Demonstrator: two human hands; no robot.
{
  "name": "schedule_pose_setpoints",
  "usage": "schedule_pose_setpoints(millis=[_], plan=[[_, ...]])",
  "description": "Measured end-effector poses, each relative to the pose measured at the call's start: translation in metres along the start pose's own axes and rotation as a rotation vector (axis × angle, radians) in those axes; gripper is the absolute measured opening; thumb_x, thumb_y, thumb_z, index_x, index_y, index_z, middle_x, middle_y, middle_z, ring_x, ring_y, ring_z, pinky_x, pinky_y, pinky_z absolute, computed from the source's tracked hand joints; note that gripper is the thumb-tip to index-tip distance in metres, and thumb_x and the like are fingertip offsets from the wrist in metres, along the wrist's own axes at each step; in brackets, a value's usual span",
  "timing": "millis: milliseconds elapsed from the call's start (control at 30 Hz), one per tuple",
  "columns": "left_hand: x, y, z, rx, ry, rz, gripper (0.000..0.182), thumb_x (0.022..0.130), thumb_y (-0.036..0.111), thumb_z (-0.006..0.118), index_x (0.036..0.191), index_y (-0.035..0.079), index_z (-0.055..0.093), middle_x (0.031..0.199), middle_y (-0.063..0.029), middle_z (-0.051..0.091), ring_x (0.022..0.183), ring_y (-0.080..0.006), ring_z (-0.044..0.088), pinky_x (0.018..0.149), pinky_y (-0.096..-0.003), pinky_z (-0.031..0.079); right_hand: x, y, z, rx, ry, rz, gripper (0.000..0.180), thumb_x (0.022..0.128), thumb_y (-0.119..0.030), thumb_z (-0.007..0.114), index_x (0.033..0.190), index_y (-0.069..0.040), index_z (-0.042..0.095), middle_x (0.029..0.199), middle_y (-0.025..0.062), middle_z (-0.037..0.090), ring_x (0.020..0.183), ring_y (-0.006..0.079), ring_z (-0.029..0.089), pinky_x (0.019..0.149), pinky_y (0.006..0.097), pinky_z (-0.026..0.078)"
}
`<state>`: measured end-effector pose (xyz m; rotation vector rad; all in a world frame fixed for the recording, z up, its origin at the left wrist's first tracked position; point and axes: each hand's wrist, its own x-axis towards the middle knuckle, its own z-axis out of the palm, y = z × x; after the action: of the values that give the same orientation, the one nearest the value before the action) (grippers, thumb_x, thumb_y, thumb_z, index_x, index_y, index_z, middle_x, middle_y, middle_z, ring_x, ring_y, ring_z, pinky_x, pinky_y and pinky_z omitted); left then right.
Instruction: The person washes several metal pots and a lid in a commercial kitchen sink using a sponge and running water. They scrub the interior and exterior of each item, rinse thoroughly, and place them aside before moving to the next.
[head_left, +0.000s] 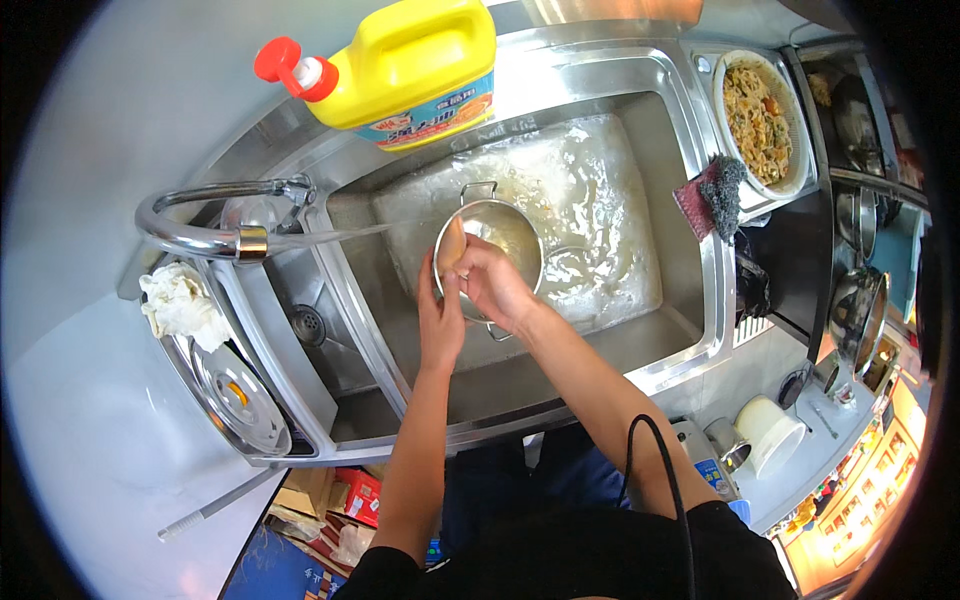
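Note:
A round stainless-steel pot (526, 229) with two wire loop handles sits in the water of the sink basin. At its left rim, my left hand (441, 322) grips the pot, fingers along the outside and thumb on the rim. My right hand (491, 285) reaches over the pot and holds a small tan item (452, 241) against the rim beside the left thumb. Its pointed end sticks up; the rest is hidden by my fingers, so I cannot tell exactly what it is.
Water runs from the curved chrome faucet (191, 241) at left. A yellow detergent jug (420, 56) with a red pump stands behind the basin. Scouring pads (712, 199) hang at the right rim near a white strainer basket (731, 169) of food scraps. A white cloth (184, 304) lies left.

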<state>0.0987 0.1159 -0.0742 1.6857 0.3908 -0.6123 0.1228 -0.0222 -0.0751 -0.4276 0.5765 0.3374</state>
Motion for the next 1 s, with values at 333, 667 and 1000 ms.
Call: schedule_pose_setpoints(millis=[333, 667, 1000], plan=[[-0.028, -0.038, 0.015, 0.078, 0.011, 0.135, 0.060, 0.111, 0.024, 0.058, 0.165, 0.008, 0.036, 0.155, -0.0183, 0.038, 0.144, -0.0320, 0.048, 0.118, -0.0432, 0.043, 0.011, -0.030, -0.016, 0.343, 0.779, -0.310, 0.019, 0.106, -0.006, 0.048, 0.110, 0.007, 0.061, 0.099, 0.0125, 0.062, 0.095, 0.0237, 0.063, 0.094, 0.0389, 0.059], [-0.001, -0.002, 0.017, 0.225, 0.125, 0.232, 0.067, 0.098, 0.000, 0.063, 0.161, 0.008, 0.041, 0.145, -0.0158, 0.046, 0.137, -0.0287, 0.049, 0.115, -0.0394, 0.041, -0.053, -0.036, -0.016, -0.334, 0.343, -0.221, 0.031, 0.102, 0.001, 0.056, 0.130, -0.001, 0.067, 0.117, 0.0066, 0.073, 0.108, 0.0154, 0.071, 0.096, 0.0362, 0.061], [-0.014, 0.035, 0.011, 0.703, 0.425, 0.612, 0.081, 0.080, -0.017, 0.054, 0.157, 0.005, 0.044, 0.150, -0.0228, 0.038, 0.138, -0.0489, 0.049, 0.110, -0.0546, 0.050, -0.162, -0.102, -0.103, -0.425, 0.578, -0.424, 0.040, 0.100, 0.002, 0.056, 0.140, 0.003, 0.060, 0.126, 0.0115, 0.072, 0.115, 0.0204, 0.071, 0.103, 0.0399, 0.058]])
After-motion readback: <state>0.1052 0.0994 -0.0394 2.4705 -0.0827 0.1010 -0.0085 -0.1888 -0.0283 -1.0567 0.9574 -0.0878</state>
